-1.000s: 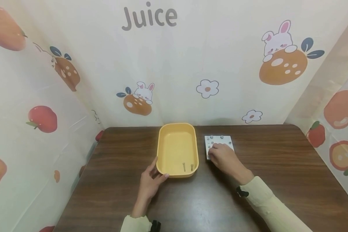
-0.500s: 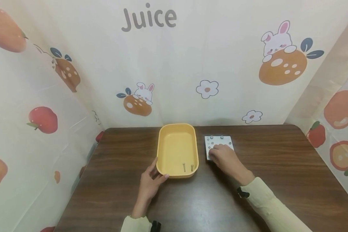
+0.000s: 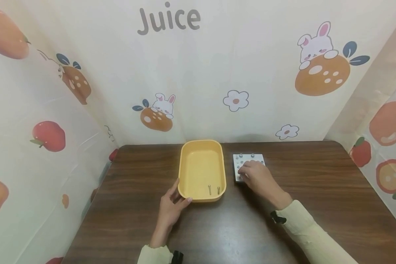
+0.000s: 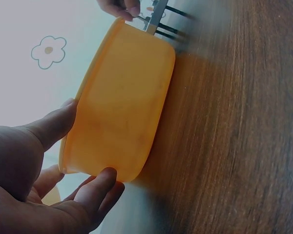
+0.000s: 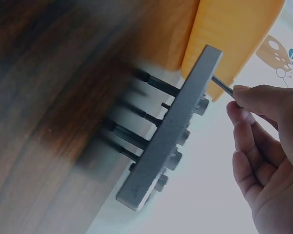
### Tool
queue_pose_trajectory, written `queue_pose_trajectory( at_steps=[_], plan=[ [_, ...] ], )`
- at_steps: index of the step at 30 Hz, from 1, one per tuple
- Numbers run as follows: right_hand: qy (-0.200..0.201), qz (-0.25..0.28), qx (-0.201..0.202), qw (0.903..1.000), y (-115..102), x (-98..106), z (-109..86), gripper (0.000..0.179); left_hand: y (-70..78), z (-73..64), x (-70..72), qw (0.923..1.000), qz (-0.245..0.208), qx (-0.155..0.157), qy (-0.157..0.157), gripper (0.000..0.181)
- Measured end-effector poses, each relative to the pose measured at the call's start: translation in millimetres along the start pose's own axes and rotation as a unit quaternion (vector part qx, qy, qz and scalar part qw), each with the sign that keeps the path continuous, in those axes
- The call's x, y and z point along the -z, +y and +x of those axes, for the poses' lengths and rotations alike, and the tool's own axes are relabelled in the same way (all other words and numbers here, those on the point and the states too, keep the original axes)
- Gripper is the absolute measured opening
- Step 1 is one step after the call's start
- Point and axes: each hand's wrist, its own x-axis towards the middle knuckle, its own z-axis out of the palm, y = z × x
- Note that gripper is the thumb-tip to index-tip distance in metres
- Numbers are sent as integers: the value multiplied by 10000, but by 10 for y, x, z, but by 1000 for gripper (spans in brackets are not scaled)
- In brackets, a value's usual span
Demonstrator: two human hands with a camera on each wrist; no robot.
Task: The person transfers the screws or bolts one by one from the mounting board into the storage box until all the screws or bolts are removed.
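Observation:
My left hand (image 3: 170,209) holds the near left corner of a yellow tray (image 3: 201,142), thumb at the near wall and fingers at the left side. Two metal screws, a longer one (image 3: 209,190) and a shorter one (image 3: 218,190), lie in the tray. To its right, my right hand (image 3: 259,179) is over a light metal plate (image 3: 247,157) fitted with several bolts. In the right wrist view, thumb and fingertips pinch a thin screw (image 5: 222,86), its shank slanting down to the plate. The fingers cover its head; whether its tip is still in a hole, I cannot tell.
The plate stands raised above the brown wooden table (image 3: 211,231), bolt shanks (image 5: 132,136) reaching down beneath it. The tray is close on its left. A white curtain (image 3: 198,73) with fruit and rabbit prints hangs behind and at both sides.
My right hand has risen slightly and shifted a little right over the plate, showing more of its near left part. The left hand and tray have stayed in place.

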Motion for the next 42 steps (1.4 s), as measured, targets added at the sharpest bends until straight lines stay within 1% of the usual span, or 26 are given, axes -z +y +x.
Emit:
queue_pose_trajectory(
  at_steps=[3, 4, 9, 15, 20, 23, 31, 37, 42],
  plan=[
    [85, -2, 50, 10000, -8, 29, 16, 16, 3, 6, 2, 10000, 26, -23, -8, 89],
    [125, 4, 82, 9999, -11, 37, 23, 17, 3, 7, 3, 10000, 4, 15, -2, 89],
    [388, 7, 335, 9987, -24, 54, 64, 17, 7, 11, 3, 10000, 7, 31, -36, 88],
    [791, 71, 741, 9941, -51, 55, 114, 19, 16, 14, -1, 10000, 40, 38, -16, 88],
    [1063, 128, 941, 9898, -101, 80, 160, 19, 19, 8, -4, 10000, 31, 35, -8, 88],
    [1093, 99, 973, 9892, -135, 92, 188, 19, 14, 6, -5, 10000, 66, 29, 12, 88],
    [788, 81, 860, 9931, -258, 129, 251, 16, 1, -3, 3, 10000, 57, 50, 19, 89],
    [943, 165, 1005, 9903, -321, 119, 285, 17, 2, -12, 7, 9999, 107, 28, -16, 89],
    [1134, 234, 1256, 9853, -358, 94, 322, 18, -3, -18, 14, 9999, 132, 7, -16, 89]
  ],
)
